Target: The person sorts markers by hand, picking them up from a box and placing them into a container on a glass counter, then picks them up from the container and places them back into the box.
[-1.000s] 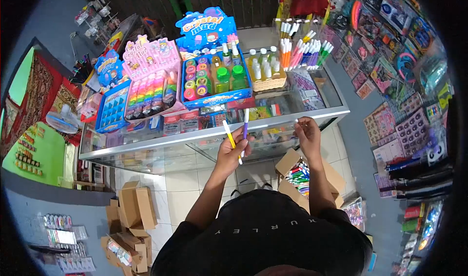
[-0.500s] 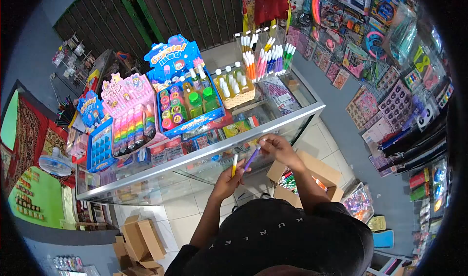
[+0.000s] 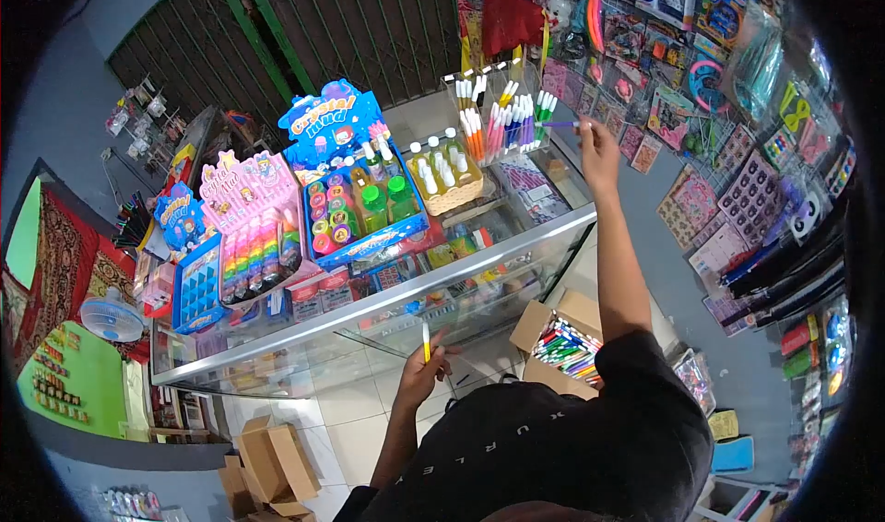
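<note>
My right hand (image 3: 597,148) is stretched out over the far right end of the glass counter, fingers pinched round a purple marker (image 3: 560,125). That marker lies nearly level, its far end close to the green markers in a clear pen stand (image 3: 502,156). The stand holds markers sorted by colour, orange, pink, purple and green among them. Lower down, in front of the counter, my left hand (image 3: 419,376) grips a yellow marker (image 3: 427,342) that points upward with its white end on top. Some fingers of that hand stick out to the side.
On the glass counter (image 3: 369,308) stand a woven basket of bottles (image 3: 452,201), a blue Crystal Mud display box (image 3: 369,245) and a pink display (image 3: 249,190). Below my right arm, an open carton (image 3: 530,324) holds many loose markers. Packaged goods hang on the right wall.
My right hand has moved up and right with the purple marker, from beside my left hand to the pen stand. My left hand has dropped slightly, still holding the yellow marker.
</note>
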`<control>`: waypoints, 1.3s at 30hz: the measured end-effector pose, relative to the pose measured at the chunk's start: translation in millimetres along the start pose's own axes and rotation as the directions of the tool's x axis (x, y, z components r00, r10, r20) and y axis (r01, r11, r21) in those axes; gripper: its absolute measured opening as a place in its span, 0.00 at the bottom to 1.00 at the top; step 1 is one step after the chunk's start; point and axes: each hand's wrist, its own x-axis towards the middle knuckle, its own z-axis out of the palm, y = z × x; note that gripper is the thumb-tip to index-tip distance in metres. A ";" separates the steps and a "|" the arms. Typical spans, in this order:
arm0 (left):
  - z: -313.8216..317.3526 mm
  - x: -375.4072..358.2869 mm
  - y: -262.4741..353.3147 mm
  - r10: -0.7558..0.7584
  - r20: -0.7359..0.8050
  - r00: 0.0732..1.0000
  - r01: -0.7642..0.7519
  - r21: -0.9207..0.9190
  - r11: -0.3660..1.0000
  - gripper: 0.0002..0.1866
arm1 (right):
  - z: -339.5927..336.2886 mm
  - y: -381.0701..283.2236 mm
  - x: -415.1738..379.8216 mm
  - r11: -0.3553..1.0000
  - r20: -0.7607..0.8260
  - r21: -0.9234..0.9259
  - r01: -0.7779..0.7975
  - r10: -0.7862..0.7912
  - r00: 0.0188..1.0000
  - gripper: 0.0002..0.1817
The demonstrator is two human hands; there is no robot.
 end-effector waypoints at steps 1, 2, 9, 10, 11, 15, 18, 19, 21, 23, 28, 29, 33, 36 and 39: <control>0.3 -2.9 -3.0 -0.001 -0.007 1.000 0.001 -0.005 1.000 0.27 | 2.1 5.7 2.6 0.997 0.012 -0.073 0.013 -0.012 1.000 0.18; 0.1 -4.6 -4.6 0.001 -0.013 1.000 -0.002 -0.010 1.000 0.28 | 3.7 11.1 2.1 0.996 0.011 -0.086 0.006 -0.005 1.000 0.18; 1.6 -17.5 -2.8 -0.006 -0.070 0.998 0.005 -0.010 1.000 0.28 | 23.1 6.2 3.9 0.945 0.046 -0.304 0.119 -0.110 0.993 0.15; 2.0 -19.5 -2.0 -0.002 -0.077 0.997 0.002 -0.003 1.000 0.28 | 24.4 8.5 4.6 0.923 0.059 -0.354 0.151 -0.140 0.988 0.14; 2.4 -20.5 -1.8 0.002 -0.085 0.996 -0.001 0.002 1.000 0.28 | 24.9 10.2 6.9 0.917 0.067 -0.357 0.180 -0.167 0.984 0.14; 2.1 -22.4 -8.8 0.016 -0.114 0.993 -0.018 -0.018 1.000 0.27 | 34.3 6.3 17.1 0.905 0.093 -0.364 0.220 -0.199 0.976 0.14; 4.2 -23.9 -9.3 0.019 -0.129 0.991 -0.022 -0.019 1.000 0.28 | 41.0 -8.5 28.7 0.903 0.090 -0.391 0.178 -0.155 0.984 0.13; 5.2 -24.7 -8.5 0.022 -0.131 0.991 -0.024 -0.019 1.000 0.28 | 45.0 -11.6 32.7 0.902 0.088 -0.401 0.162 -0.138 0.987 0.13; 6.7 -26.0 -8.7 0.025 -0.140 0.990 -0.028 -0.020 0.999 0.28 | 53.5 -7.6 43.2 0.864 0.080 -0.460 0.204 -0.189 0.979 0.13; 7.7 -27.8 -10.6 0.022 -0.152 0.988 -0.026 -0.023 0.999 0.27 | 60.2 -0.5 53.1 0.846 0.084 -0.476 0.242 -0.231 0.969 0.12; 7.3 -31.0 -13.8 -0.007 -0.189 0.982 -0.003 -0.052 0.999 0.27 | 62.3 15.3 60.9 0.715 0.343 -0.572 0.402 -0.237 0.909 0.14; 7.3 -31.6 -13.2 -0.006 -0.190 0.982 -0.005 -0.055 0.998 0.27 | 63.4 18.1 57.9 0.735 0.331 -0.568 0.369 -0.207 0.921 0.15; 6.0 -30.7 -16.4 -0.017 -0.211 0.977 0.008 -0.044 0.999 0.26 | 64.6 24.8 47.6 0.779 0.311 -0.531 0.335 -0.189 0.931 0.18; 7.1 -30.9 -17.2 -0.011 -0.216 0.976 -0.002 -0.057 0.998 0.25 | 60.7 28.9 41.0 0.807 0.316 -0.469 0.359 -0.226 0.921 0.19; 10.3 -29.7 -10.7 -0.043 -0.227 0.973 0.016 -0.119 0.993 0.22 | 54.8 29.6 26.7 0.878 0.273 -0.350 0.326 -0.237 0.932 0.20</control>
